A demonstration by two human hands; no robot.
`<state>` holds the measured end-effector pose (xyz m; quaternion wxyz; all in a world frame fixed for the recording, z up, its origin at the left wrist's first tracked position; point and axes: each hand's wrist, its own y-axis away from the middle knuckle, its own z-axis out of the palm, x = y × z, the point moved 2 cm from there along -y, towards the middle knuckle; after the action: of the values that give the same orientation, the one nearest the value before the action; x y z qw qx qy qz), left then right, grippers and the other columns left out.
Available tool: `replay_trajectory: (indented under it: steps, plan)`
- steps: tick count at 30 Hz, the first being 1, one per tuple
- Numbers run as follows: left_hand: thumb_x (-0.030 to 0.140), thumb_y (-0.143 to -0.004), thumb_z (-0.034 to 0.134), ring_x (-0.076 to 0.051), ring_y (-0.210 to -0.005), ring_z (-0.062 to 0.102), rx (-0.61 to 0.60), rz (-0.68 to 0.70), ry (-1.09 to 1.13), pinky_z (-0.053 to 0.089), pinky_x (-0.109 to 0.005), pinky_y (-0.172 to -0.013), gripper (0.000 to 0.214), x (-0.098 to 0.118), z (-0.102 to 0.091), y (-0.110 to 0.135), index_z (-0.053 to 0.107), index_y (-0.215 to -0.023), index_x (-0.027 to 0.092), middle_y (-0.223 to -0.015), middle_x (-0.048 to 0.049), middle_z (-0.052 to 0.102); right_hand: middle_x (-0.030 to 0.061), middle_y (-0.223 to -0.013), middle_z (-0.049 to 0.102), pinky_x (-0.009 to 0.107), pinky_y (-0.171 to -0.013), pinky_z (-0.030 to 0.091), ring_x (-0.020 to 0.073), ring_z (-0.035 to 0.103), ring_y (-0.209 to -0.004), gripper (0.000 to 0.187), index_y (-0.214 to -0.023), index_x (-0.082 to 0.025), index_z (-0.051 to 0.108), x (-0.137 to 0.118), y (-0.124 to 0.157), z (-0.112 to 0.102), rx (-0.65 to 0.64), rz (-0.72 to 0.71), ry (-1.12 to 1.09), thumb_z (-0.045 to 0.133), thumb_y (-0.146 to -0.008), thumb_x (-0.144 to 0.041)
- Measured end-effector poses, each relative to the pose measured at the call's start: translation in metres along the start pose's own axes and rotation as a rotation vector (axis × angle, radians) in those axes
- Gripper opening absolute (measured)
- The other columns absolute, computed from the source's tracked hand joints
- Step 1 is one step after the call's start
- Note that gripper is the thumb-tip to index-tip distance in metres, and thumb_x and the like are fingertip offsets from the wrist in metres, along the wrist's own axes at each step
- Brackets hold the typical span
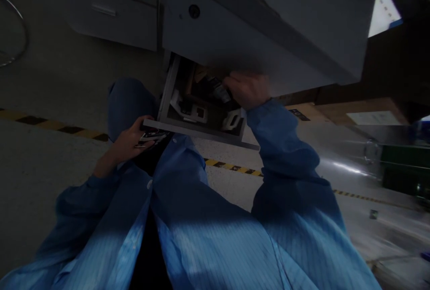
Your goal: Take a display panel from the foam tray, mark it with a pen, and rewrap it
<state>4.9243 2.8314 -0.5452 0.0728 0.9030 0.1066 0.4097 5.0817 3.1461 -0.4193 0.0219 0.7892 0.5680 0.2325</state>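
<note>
A grey drawer (201, 131) stands pulled out under the cabinet. My right hand (250, 89) reaches into its right rear part with the fingers curled; whatever they hold, if anything, is hidden. Right beside those fingers lies a dark item with a pale printed label (219, 89). White plastic parts (199, 113) and a white handle-shaped piece (231, 120) rest nearer the drawer front. At the drawer's left front corner, my left hand (129, 143) is closed around a dark object with light markings (156, 136), too dim to name.
The cabinet (268, 26) overhangs the drawer, with a keyhole lock (194, 11) on its face. Cardboard boxes (363, 113) stand at the right, near a green container (406, 164). Yellow-black tape (53, 125) crosses the floor. My knee (129, 106) is left of the drawer.
</note>
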Motion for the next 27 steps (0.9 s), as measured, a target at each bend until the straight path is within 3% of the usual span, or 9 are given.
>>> replay_trajectory:
  steps: [6,11,18,22,27]
  plan:
    - [0.061,-0.100,0.037,-0.024,-0.098,0.065,0.022,0.021,-0.040,0.056,-0.034,-0.079,0.052,-0.003,0.002,0.000,0.064,-0.111,0.018,-0.151,-0.0155,0.038,0.0015,-0.119,0.070,0.036,-0.066,0.038,0.0189,0.066,-0.107,0.046,-0.129,-0.028,0.067,-0.001,0.002,-0.001,-0.037,0.042,-0.016,0.024,-0.111,-0.026]
    - [0.059,-0.100,0.040,-0.030,-0.106,0.065,0.021,0.008,-0.032,0.056,-0.038,-0.082,0.052,-0.003,0.002,0.001,0.061,-0.123,0.018,-0.153,-0.0178,0.038,-0.0010,-0.122,0.070,0.036,-0.068,0.041,0.0178,0.066,-0.109,0.046,-0.133,-0.032,0.065,0.004,0.000,-0.003,-0.038,0.040,-0.062,0.026,-0.111,-0.028]
    - [0.055,-0.102,0.043,-0.026,-0.104,0.064,0.027,0.050,-0.021,0.055,-0.033,-0.078,0.043,-0.007,0.003,0.003,0.062,-0.120,0.021,-0.154,-0.0136,0.035,0.0045,-0.123,0.069,0.040,-0.084,0.050,0.0238,0.064,-0.112,0.052,-0.134,-0.032,0.065,0.007,-0.006,0.005,-0.061,0.075,-0.186,0.020,-0.108,-0.029]
    - [0.055,-0.101,0.044,-0.027,-0.107,0.063,0.040,0.047,-0.020,0.056,-0.034,-0.080,0.043,-0.007,0.002,0.002,0.057,-0.127,0.023,-0.153,-0.0134,0.037,0.0064,-0.133,0.063,0.047,-0.094,0.052,0.0275,0.060,-0.119,0.054,-0.147,-0.029,0.053,0.008,-0.004,-0.001,0.000,0.100,-0.252,0.014,-0.109,-0.034]
    - [0.056,-0.101,0.043,-0.029,-0.108,0.063,0.043,0.051,-0.025,0.055,-0.040,-0.088,0.045,-0.006,0.002,0.000,0.061,-0.122,0.020,-0.152,-0.0151,0.037,0.0122,-0.145,0.052,0.041,-0.105,0.051,0.0267,0.047,-0.136,0.045,-0.148,-0.017,0.049,0.005,-0.002,-0.009,0.170,0.116,-0.238,0.045,-0.104,-0.025]
